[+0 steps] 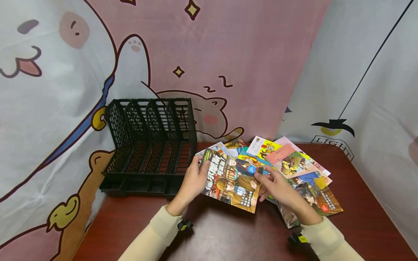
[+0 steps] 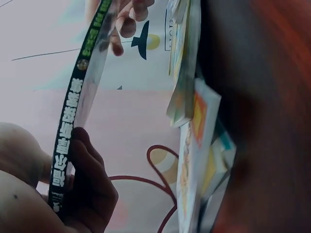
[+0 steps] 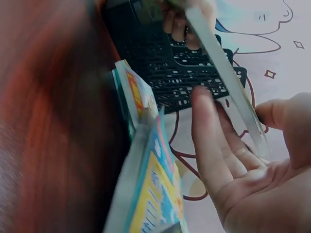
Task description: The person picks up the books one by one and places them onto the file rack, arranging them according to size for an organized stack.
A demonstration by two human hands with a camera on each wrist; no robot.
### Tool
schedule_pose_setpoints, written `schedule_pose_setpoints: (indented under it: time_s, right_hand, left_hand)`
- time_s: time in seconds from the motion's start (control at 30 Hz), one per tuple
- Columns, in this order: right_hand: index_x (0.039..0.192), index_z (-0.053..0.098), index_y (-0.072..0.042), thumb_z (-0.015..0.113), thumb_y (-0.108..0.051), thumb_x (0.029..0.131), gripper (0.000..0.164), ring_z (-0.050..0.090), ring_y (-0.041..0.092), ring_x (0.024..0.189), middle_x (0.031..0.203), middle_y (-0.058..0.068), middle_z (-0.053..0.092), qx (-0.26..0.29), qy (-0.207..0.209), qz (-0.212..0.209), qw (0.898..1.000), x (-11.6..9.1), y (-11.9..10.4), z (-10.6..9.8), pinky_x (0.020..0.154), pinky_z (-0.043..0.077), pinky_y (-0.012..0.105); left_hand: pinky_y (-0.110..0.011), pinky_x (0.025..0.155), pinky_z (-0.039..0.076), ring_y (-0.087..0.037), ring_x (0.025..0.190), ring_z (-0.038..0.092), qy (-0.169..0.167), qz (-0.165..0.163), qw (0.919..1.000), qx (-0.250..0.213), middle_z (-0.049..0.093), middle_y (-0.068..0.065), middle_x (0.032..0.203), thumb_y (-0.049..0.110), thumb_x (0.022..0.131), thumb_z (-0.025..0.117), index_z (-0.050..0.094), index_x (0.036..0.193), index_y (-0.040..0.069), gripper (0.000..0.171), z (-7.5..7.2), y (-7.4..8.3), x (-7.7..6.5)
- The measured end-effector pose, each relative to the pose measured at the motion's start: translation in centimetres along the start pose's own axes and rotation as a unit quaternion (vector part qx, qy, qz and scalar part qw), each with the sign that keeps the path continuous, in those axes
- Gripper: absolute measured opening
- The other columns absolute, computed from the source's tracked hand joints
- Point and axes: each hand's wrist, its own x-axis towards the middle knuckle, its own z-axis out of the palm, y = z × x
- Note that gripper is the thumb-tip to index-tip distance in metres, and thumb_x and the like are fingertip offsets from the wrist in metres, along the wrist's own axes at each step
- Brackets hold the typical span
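A paperback book (image 1: 230,183) with an illustrated cover and large white characters is held up over the table, cover facing the head camera. My left hand (image 1: 195,179) grips its spine side, thumb on the cover and fingers behind. At the opposite edge, my right hand (image 1: 277,186) pinches the book between thumb and fingers. The left wrist view shows the dark lettered spine (image 2: 70,107); the right wrist view shows the pale page edge (image 3: 226,77). Behind and to the right lies a loose pile of colourful books (image 1: 287,159), partly hidden by the held book and right hand.
A black mesh desk organizer (image 1: 134,177) with several upright dividers and a low front tray stands at the back left of the reddish-brown table (image 1: 215,235). A cartoon-printed cloth (image 1: 254,72) hangs right behind the table.
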Motion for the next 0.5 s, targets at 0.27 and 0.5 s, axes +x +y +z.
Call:
schedule_pose_setpoints:
  time_s: [0.27, 0.5]
  right_hand:
    - [0.157, 0.054, -0.005, 0.063, -0.034, 0.115, 0.052, 0.077, 0.021, 0.102, 0.139, 0.031, 0.069, -0.074, 0.006, -0.053, 0.996, 1.0, -1.1, -1.4, 0.082, 0.069, 0.053]
    - [0.150, 0.063, -0.006, 0.063, -0.043, 0.114, 0.052, 0.072, 0.024, 0.105, 0.131, 0.020, 0.072, -0.182, -0.050, -0.060, 0.980, 2.0, -1.5, -1.4, 0.086, 0.061, 0.036]
  left_hand:
    - [-0.032, 0.061, 0.047, -0.013, 0.058, 0.051, -0.077, 0.037, 0.9963, 0.013, 0.066, -0.006, 0.087, 0.038, 0.118, 0.054, 0.058, 0.134, 0.017, 0.027, -1.4, 1.0, 2.0]
    - [-0.037, 0.069, 0.052, -0.019, 0.068, 0.062, -0.134, 0.091, 0.9865, 0.024, 0.070, -0.005, 0.091, 0.043, 0.118, 0.053, 0.056, 0.140, 0.020, 0.032, -1.6, 2.1, 3.5]
